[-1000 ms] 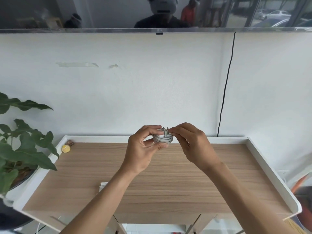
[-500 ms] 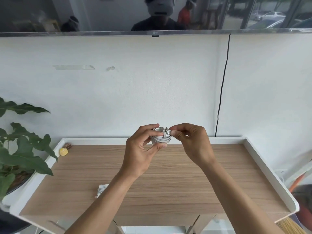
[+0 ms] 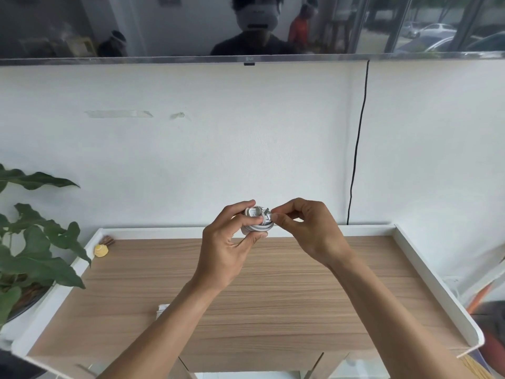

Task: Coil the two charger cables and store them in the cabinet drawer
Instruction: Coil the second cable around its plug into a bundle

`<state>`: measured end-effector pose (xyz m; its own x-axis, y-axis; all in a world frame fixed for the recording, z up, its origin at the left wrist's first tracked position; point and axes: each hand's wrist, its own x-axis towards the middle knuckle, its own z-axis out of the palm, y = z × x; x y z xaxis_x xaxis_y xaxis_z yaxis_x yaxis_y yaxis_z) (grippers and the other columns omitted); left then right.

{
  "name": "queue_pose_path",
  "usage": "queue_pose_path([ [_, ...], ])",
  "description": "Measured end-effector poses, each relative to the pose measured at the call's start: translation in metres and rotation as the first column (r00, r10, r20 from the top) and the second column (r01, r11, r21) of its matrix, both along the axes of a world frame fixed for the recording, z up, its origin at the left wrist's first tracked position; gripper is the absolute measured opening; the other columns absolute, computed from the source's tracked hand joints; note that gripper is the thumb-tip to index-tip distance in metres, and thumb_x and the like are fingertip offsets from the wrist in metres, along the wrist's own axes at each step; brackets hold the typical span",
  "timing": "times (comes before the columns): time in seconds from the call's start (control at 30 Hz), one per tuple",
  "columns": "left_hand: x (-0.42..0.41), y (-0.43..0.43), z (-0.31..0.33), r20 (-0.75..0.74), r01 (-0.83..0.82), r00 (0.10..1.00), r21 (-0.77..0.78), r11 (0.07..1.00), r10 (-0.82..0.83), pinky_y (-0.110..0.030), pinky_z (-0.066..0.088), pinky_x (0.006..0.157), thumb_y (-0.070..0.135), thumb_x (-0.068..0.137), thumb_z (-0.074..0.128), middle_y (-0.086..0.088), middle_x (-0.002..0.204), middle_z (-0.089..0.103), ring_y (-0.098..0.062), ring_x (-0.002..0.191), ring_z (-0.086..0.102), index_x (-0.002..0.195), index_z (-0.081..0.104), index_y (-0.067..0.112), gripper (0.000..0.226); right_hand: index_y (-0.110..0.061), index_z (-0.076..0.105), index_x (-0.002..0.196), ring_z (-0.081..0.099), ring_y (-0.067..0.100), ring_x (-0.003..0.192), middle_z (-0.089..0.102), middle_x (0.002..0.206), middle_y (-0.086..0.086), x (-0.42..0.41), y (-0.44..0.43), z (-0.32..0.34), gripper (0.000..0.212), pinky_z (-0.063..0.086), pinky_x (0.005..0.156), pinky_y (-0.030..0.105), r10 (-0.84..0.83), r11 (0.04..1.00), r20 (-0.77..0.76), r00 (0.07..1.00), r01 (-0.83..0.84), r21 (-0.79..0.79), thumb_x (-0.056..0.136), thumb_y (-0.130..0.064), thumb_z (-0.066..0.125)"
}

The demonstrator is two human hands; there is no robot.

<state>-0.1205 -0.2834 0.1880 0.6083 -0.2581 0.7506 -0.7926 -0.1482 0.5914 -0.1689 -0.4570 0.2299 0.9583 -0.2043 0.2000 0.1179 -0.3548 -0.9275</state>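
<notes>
White wall behind, and below it a wood-grain worktop with a raised white rim (image 3: 287,310). Both hands are up in the air above the worktop's back edge. The left hand (image 3: 226,247) grips a small coiled white charger cable (image 3: 257,227), thumb and fingers (image 3: 240,208) curled round the bundle. The right hand (image 3: 308,233) pinches the cable's loose plug end (image 3: 268,213) at the top of the coil, fingers clenched on it.

Step in hand, as I judge it: finishing one coil, tucking the tail so the loops hold. The next move calls for the left grip to hold the loops tight while the right threads the end through; if released early, the coil likely springs open.

A small white item (image 3: 163,307) lies on the worktop's near left part, half hidden by the left forearm. It may be the second cable; can't tell. No drawer is clearly visible under the worktop's front edge.

Also a small yellow object (image 3: 101,250) at the worktop's far left corner and a green leafy plant (image 3: 35,255) off its left side.
</notes>
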Motion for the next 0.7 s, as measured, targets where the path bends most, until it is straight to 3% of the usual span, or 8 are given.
queue_pose_path([
  [0.23, 0.005, -0.003, 0.0, 0.007, -0.013, 1.0, 0.008, 1.0, 0.013, -0.033, 0.052, 0.094, 0.005, 0.077, 0.079, -0.004, 0.121, 0.065, -0.014, 0.112, 0.064, 0.099, 0.073, 0.015, 0.025, -0.011, 0.073, 0.088, 0.067, 0.015, 0.087, 0.074, 0.088, 0.0, 0.005, 0.001, -0.002, 0.007, 0.05, 0.072, 0.012, -0.002, 0.997, 0.013, 1.0, 0.001, 0.074, 0.087, -0.017, 0.069],
  [0.47, 0.007, -0.002, -0.007, -0.038, 0.02, 0.999, -0.002, 1.0, -0.02, -0.042, 0.055, 0.09, 0.008, 0.077, 0.079, -0.004, 0.12, 0.064, -0.014, 0.112, 0.065, 0.097, 0.074, 0.013, 0.021, -0.008, 0.07, 0.088, 0.067, 0.023, 0.093, 0.075, 0.091, 0.003, 0.007, 0.0, -0.011, 0.007, 0.053, 0.089, 0.033, 0.068, 0.986, 0.011, 0.998, -0.069, 0.149, 0.087, -0.015, 0.07],
  [0.7, -0.002, -0.007, -0.003, -0.29, 0.175, 0.926, -0.239, 0.955, -0.242, -0.037, 0.056, 0.091, 0.008, 0.073, 0.08, -0.004, 0.117, 0.064, -0.024, 0.121, 0.059, 0.098, 0.069, 0.023, 0.031, -0.015, 0.068, 0.102, 0.063, 0.009, 0.087, 0.069, 0.088, -0.004, 0.004, -0.008, -0.004, 0.015, 0.05, 0.085, 0.022, 0.112, 0.979, 0.047, 0.993, -0.118, 0.163, 0.087, -0.017, 0.069],
])
